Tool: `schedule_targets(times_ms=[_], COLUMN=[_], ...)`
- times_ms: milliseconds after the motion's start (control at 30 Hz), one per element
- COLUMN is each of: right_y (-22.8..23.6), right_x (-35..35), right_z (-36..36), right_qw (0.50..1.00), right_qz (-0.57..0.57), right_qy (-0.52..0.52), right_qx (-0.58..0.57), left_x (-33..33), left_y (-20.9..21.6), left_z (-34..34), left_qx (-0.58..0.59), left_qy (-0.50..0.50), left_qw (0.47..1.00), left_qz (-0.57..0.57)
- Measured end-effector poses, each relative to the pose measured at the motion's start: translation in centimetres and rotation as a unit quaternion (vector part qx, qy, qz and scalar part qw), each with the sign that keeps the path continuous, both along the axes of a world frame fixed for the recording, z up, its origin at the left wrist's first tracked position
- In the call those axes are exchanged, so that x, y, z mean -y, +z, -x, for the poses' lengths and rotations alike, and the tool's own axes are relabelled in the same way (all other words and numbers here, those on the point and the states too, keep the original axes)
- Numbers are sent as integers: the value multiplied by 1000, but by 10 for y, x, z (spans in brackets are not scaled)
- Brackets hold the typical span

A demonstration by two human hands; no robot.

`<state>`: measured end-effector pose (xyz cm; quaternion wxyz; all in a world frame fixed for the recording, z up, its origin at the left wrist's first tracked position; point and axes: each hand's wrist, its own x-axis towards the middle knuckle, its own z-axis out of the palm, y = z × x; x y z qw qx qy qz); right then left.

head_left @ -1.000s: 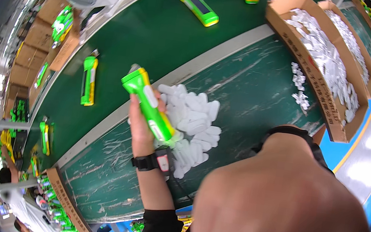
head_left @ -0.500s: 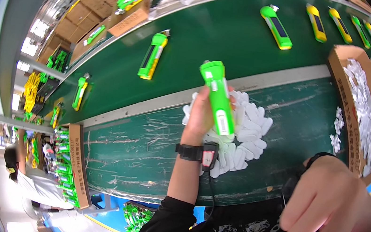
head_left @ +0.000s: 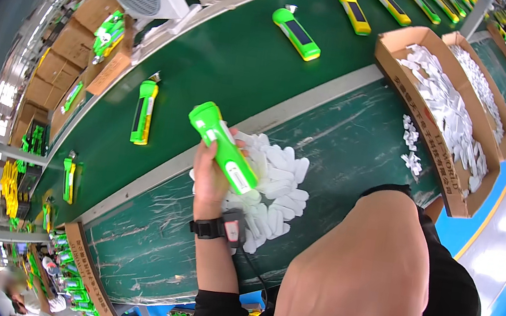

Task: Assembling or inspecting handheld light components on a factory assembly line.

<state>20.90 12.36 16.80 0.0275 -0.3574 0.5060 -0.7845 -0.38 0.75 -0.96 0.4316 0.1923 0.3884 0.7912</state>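
My left hand (head_left: 210, 175) is wrapped round a green flashlight (head_left: 223, 145), held tilted above the bench with its wide head at the upper left. A white patch shows on the flashlight's side. Below and beside it lies a heap of flat, white oval plastic pieces (head_left: 284, 191) on the green bench top. Close up, in the lower right, my right hand (head_left: 357, 269) shows mainly its back. Its fingers are hidden, so whether it holds anything I cannot tell. My left wrist wears a black strap with a small device (head_left: 232, 226) and a cable.
Beyond a pale metal rail, a green conveyor (head_left: 215, 56) carries several green and yellow flashlights (head_left: 296, 35). Cardboard boxes of white parts (head_left: 442, 100) stand at the right, with small white pieces (head_left: 411, 135) beside them. A flashlight-filled box (head_left: 88, 271) stands lower left, near another person.
The view has swung rightward, so the bench and conveyor appear shifted left. My left hand still holds the flashlight. My right hand has come nearer the camera, its fingers now out of sight.
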Motion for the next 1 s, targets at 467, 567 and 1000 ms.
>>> schedule_targets(times_ms=[467, 567, 1000], right_y=[0, -3, 2], right_x=[7, 0, -2], right_z=[6, -3, 21], right_qw=[993, 990, 970], right_qz=[-5, -14, -18], right_qy=[1, -7, -16], right_qx=[-117, -142, -244], left_x=[2, 1, -3], left_y=[-2, 0, -3], left_z=[-6, -7, -5], left_qx=[-22, -24, -19], left_qy=[-4, -5, -8], left_qw=[1000, 1000, 1000], left_qz=[10, 8, 0])
